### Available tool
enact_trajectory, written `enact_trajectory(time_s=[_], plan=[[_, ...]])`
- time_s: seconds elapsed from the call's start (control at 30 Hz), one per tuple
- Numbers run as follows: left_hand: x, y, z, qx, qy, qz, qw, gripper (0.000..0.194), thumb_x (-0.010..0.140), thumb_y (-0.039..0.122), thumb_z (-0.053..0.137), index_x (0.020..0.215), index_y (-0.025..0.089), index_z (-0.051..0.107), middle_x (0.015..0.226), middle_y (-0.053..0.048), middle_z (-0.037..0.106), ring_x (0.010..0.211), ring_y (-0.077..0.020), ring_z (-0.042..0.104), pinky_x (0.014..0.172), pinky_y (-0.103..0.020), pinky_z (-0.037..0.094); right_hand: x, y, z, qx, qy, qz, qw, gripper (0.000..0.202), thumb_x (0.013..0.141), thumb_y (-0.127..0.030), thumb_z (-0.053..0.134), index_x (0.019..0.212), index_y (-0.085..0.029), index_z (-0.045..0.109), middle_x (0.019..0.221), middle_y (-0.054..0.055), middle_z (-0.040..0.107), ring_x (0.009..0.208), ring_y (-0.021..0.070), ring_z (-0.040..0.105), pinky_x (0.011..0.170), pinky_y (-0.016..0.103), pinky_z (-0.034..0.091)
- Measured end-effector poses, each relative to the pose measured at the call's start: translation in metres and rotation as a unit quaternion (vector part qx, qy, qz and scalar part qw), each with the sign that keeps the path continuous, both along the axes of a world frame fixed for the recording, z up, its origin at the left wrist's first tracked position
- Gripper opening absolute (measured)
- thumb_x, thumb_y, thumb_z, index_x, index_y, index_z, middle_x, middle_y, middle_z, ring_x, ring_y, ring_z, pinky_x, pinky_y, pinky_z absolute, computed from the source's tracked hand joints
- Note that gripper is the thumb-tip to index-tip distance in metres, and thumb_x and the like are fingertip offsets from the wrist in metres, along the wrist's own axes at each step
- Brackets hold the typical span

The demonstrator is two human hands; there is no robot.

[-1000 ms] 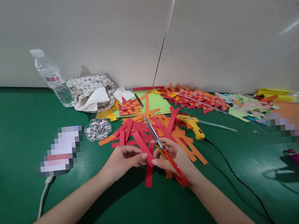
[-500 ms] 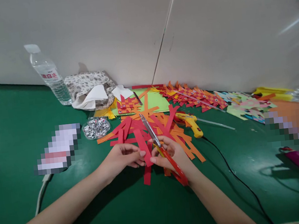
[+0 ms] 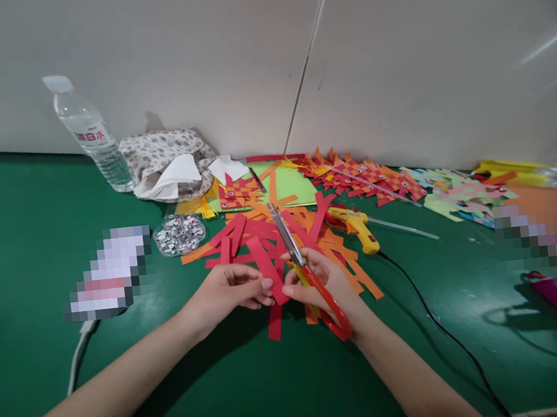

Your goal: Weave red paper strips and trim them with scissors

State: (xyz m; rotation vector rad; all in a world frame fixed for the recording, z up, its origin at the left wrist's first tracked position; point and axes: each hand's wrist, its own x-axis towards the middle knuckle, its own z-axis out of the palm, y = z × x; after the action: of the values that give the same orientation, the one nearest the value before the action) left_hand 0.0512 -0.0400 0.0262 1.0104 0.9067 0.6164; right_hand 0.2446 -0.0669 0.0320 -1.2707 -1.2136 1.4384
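Between thumb and fingers, my left hand pinches a red paper strip. My right hand is closed around red-handled scissors, whose blades point away from me. The right thumb touches or nearly touches the lower right edge of the strip. Just beyond both hands lies a loose heap of red and orange paper strips, partly hidden by the hands. Another red strip sticks out below the held one.
A yellow glue gun with a black cord lies to the right. Googly eyes, a phone with a cable and a water bottle are at left. Woven paper fish and a patterned tissue pouch sit by the wall.
The held strip leans slightly more to the left at its far end. Both hands keep their grips, and the whole view has shifted a little.
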Motion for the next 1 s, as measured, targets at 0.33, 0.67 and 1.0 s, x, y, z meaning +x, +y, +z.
enact_trajectory(time_s=[0.33, 0.67, 1.0], plan=[[0.0040, -0.0069, 0.0074, -0.008, 0.019, -0.038, 0.999, 0.017, 0.066, 0.032, 0.077, 0.069, 0.016, 0.071, 0.067, -0.004, 0.074, 0.067, -0.0155, 0.069, 0.058, -0.020, 0.049, -0.0026, -0.0014, 0.0083, -0.009, 0.010, -0.022, 1.000, 0.051, 0.057, -0.025, 0.081, 0.102, -0.019, 0.059, 0.065, -0.003, 0.062, 0.057, 0.0111, 0.054, 0.056, 0.025, 0.039], [0.0046, -0.0067, 0.0019, -0.010, 0.006, -0.036, 0.999, 0.013, 0.065, 0.029, 0.077, 0.068, 0.017, 0.072, 0.064, -0.003, 0.072, 0.063, -0.0135, 0.067, 0.057, -0.019, 0.049, -0.0029, -0.0017, 0.0078, -0.007, 0.012, -0.020, 1.000, 0.051, 0.057, -0.026, 0.081, 0.102, -0.020, 0.059, 0.064, -0.004, 0.061, 0.056, 0.0109, 0.052, 0.056, 0.026, 0.040], [0.0036, -0.0074, 0.0035, -0.007, 0.010, -0.058, 0.998, 0.014, 0.066, 0.031, 0.077, 0.070, 0.018, 0.073, 0.065, -0.004, 0.072, 0.065, -0.0144, 0.068, 0.060, -0.021, 0.050, -0.0029, -0.0012, 0.0063, -0.009, 0.013, -0.021, 1.000, 0.050, 0.057, -0.028, 0.082, 0.100, -0.020, 0.058, 0.063, -0.005, 0.059, 0.055, 0.0102, 0.051, 0.054, 0.025, 0.039]])
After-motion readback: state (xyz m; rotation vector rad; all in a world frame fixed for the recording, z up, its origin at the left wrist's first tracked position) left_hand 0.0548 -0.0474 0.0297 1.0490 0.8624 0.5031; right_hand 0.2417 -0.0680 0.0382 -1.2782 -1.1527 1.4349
